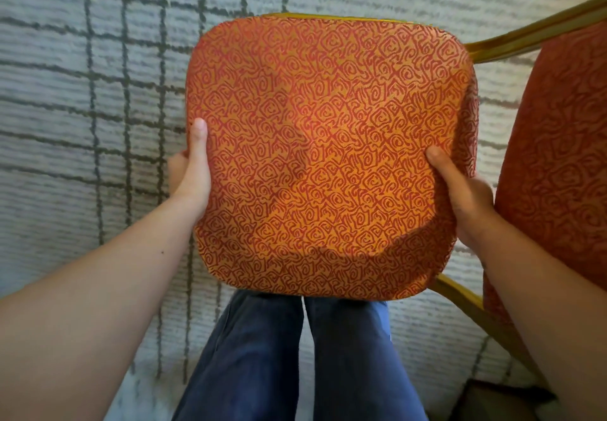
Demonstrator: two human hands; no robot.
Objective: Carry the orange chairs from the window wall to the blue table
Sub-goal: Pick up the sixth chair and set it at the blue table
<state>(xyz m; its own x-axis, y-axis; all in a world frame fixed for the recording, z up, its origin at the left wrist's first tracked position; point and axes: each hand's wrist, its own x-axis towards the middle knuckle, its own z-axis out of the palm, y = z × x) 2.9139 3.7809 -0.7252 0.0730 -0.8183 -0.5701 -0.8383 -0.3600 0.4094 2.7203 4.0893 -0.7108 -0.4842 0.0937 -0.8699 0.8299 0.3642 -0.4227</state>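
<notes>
The head view looks straight down on an orange chair (pixel 328 157). Its square padded seat is woven with red swirls, and a strip of gold metal frame shows at the far edge. My left hand (pixel 192 174) grips the seat's left edge and my right hand (pixel 463 194) grips its right edge. Each thumb lies on top of the fabric while the fingers curl under the edge, out of sight.

The seat is just in front of my blue-trousered legs (pixel 295 355), above a pale grey carpet (pixel 82 124) crossed by dark grid lines. At the right stands an orange padded panel (pixel 558 157) between two gold tubes. I take it for this chair's backrest, though it may belong to a second chair.

The chair's feet are hidden, so I cannot tell whether it is off the carpet. Neither the window wall nor the blue table is in view. I judge this chair to be in hand but not yet delivered. How many more chairs are left to carry, I cannot tell.
</notes>
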